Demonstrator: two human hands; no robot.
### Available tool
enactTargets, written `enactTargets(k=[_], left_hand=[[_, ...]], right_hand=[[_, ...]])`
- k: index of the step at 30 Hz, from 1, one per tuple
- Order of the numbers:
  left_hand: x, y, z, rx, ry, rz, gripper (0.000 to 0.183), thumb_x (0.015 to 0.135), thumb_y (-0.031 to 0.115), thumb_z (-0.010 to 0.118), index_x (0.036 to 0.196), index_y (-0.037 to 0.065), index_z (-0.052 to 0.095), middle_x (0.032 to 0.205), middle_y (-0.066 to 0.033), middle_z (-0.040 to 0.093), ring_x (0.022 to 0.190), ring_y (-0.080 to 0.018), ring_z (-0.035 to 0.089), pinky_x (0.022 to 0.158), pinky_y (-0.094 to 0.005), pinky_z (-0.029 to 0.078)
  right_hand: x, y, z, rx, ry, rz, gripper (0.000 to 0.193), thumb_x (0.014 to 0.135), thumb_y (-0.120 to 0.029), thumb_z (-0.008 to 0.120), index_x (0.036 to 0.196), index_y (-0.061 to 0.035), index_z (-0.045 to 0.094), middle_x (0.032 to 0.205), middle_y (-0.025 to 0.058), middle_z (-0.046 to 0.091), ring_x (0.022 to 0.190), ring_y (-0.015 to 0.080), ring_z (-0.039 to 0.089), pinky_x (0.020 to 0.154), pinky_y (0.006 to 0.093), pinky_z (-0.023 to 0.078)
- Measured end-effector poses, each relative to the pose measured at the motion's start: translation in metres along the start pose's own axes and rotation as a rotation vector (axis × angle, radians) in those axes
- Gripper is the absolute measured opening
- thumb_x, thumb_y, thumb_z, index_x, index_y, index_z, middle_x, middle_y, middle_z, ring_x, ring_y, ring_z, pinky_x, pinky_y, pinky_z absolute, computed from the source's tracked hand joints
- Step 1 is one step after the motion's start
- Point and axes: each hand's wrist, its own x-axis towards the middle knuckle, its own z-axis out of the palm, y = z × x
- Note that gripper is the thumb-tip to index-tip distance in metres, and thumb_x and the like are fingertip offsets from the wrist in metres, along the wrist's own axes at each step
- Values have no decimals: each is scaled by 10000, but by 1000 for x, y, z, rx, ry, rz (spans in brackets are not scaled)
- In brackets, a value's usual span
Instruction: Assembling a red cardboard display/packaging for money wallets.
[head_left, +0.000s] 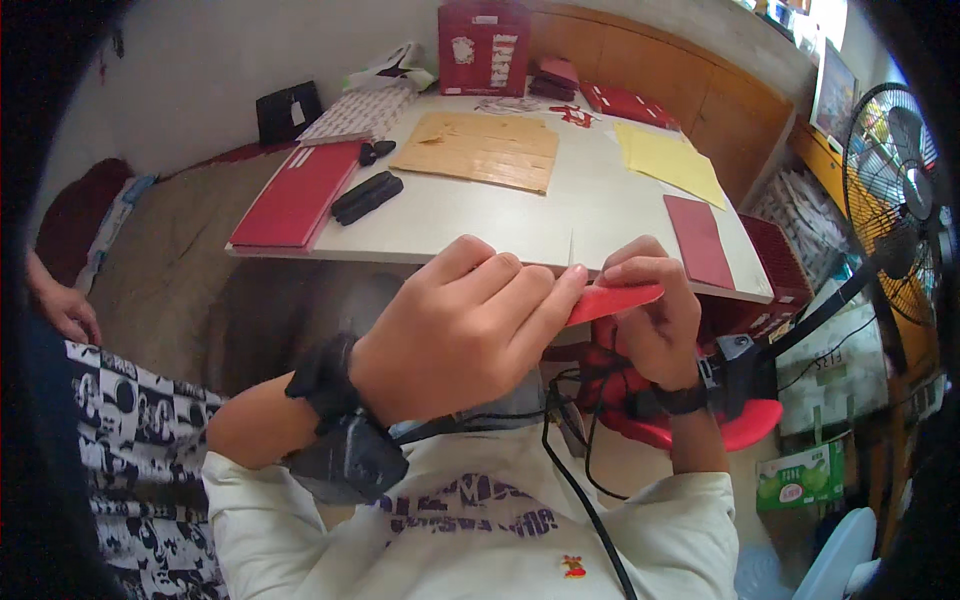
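Note:
Close in front of me, a folded piece of red paper (612,303) is held between my two hands. My left hand (455,325) is closed, its fingertips pressed on the paper's left end. The fingers of my right hand (655,310) are curled round the right part, with the thumb beneath. A thin, pointed sliver (572,246) stands up beside the left fingertips; I cannot tell what it belongs to. Both hands are just off the near edge of the white table (480,225). Dark devices are strapped to both wrists.
On the table lie a cardboard sheet (480,150), yellow paper (670,162), a red sheet (698,240), a red folder (290,200), a black case (367,198) and red cut paper (574,117). A fan (900,190) stands right, a red stool (745,425) below. Another person's hand (68,312) shows left.

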Motion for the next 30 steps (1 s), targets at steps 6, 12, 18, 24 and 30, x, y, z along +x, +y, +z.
enactTargets(k=[6, 12, 18, 24, 30], left_hand=[[5, -16, -8, 48, -47, 8, 451, 683, 23, 632, 1124, -16, 549, 692, -41, 576, 607, -181, 582, 606, -307, 447], [15, -38, 2, 213, 34, 67, 408, 713, 56, 626, 1110, -12, 561, 734, -53, 599, 645, -191, 602, 622, -318, 466], [22, -35, 15, 234, 232, 62, 445, 715, 75, 608, 1151, -7, 577, 816, -64, 640, 703, -201, 623, 645, -327, 485], [25, -41, 9, 305, 215, 68, 440, 709, 100, 590, 1141, 14, 595, 776, -40, 619, 646, -185, 596, 583, -315, 463], [18, -56, 6, 358, 169, 132, 441, 691, 118, 597, 1124, 39, 608, 725, -19, 579, 621, -164, 566, 549, -301, 441]], right_hand=[[14, 1, 0, 49, -3, 60, 188, 857, -43, 608, 1012, -12, 506, 935, 119, 552, 846, 185, 540, 738, 272, 442], [28, 0, 3, 64, 89, 165, 151, 887, -64, 578, 1010, -11, 510, 967, 94, 558, 893, 151, 530, 801, 267, 426], [35, -3, 9, 67, 282, 268, 130, 901, -61, 573, 1017, -17, 533, 949, 51, 576, 878, 84, 526, 778, 231, 436], [34, 4, 13, 291, 307, 324, 141, 914, -64, 561, 1045, -24, 529, 962, 31, 575, 884, 66, 526, 777, 213, 437], [33, 19, 30, 513, 302, 396, 158, 933, -78, 529, 1084, -32, 519, 1000, 30, 564, 931, 76, 512, 820, 221, 421]])
